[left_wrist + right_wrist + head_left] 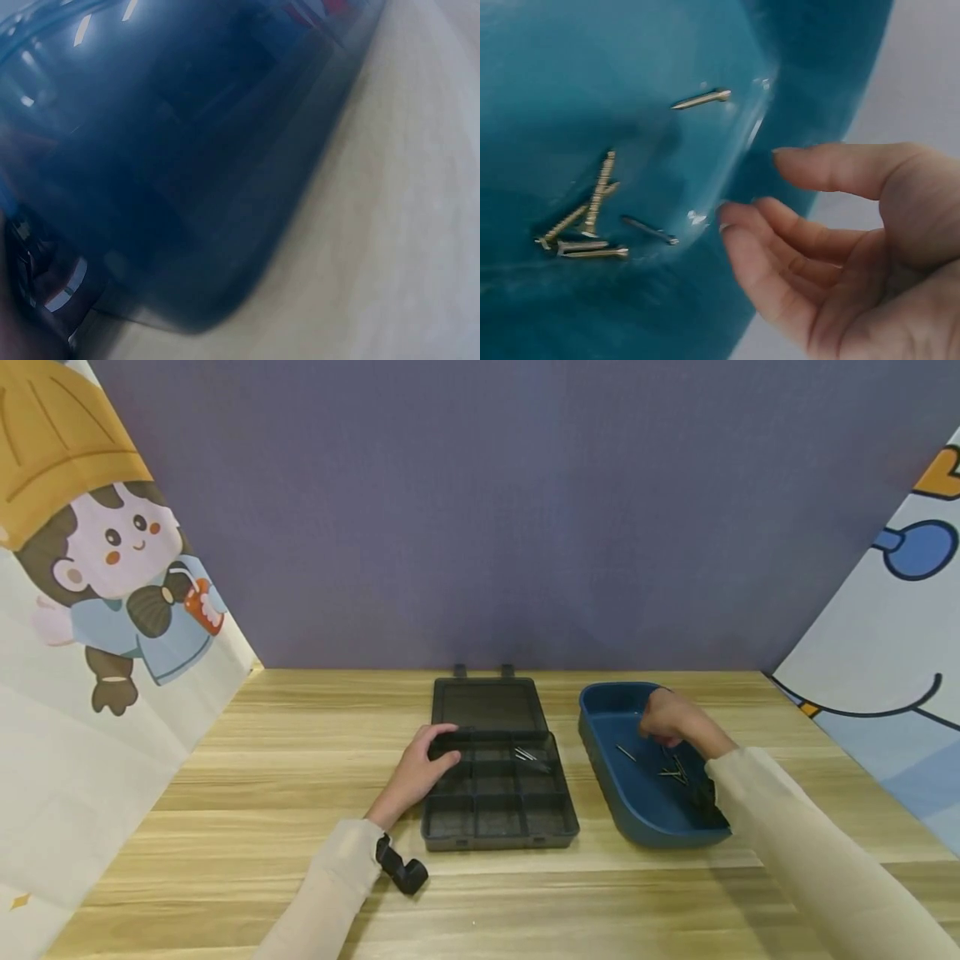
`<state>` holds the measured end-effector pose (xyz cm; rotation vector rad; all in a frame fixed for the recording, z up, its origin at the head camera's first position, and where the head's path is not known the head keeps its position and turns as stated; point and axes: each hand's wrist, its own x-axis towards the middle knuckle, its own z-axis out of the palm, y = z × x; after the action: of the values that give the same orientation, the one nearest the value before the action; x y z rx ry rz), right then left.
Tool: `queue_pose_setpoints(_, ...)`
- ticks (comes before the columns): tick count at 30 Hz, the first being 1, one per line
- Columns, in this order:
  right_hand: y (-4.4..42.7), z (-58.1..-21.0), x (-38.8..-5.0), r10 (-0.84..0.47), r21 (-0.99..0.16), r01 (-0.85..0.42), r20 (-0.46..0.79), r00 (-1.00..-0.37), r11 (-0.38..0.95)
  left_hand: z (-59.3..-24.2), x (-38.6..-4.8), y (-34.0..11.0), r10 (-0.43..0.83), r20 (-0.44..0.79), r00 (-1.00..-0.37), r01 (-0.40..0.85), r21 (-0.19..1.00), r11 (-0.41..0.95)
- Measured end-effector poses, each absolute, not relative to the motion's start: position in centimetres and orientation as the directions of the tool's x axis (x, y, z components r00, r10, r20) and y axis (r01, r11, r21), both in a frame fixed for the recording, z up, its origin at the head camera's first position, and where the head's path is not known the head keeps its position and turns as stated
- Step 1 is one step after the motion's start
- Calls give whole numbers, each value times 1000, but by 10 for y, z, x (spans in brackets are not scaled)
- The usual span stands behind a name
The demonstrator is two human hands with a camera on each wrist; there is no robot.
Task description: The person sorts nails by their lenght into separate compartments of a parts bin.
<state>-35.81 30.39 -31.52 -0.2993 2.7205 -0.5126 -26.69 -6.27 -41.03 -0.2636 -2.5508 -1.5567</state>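
Note:
In the head view, a dark translucent compartment box (499, 842) lies with its lid (489, 703) folded back. Slim silver pieces (527, 754) lie in its back right part. My left hand (416, 767) is at the box's left side, thumb and fingers apart over the edge. To the right stands a blue bin (604, 770). Over the bin's far end my right hand (671, 717) reaches in, fingers bent down. Several brass-coloured screws (600, 187) and a darker screw (651, 229) lie on the bin floor; the right fingertips (739, 225) are near them, the thumb apart, nothing between.
A black strap with a small device (403, 867) is on the left wrist. The wooden table (315, 735) meets a grey-purple panel (487, 510) behind, with cartoon-printed panels at both sides. A blurred dark surface (187, 150) fills much of the left wrist view.

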Motion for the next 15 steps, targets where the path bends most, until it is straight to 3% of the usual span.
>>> queue_pose_setpoints(5, 307, -324, -364, -206, -374, -60, -363, -909, 926, -411, -267, -62, 73, 215, -974, 224, 861, 456)
queue_pose_setpoints(15, 309, -339, -368, -188, -318, -73, -347, -919, 945, -406, -263, -61, 74, 221, -972, 231, 866, 444)
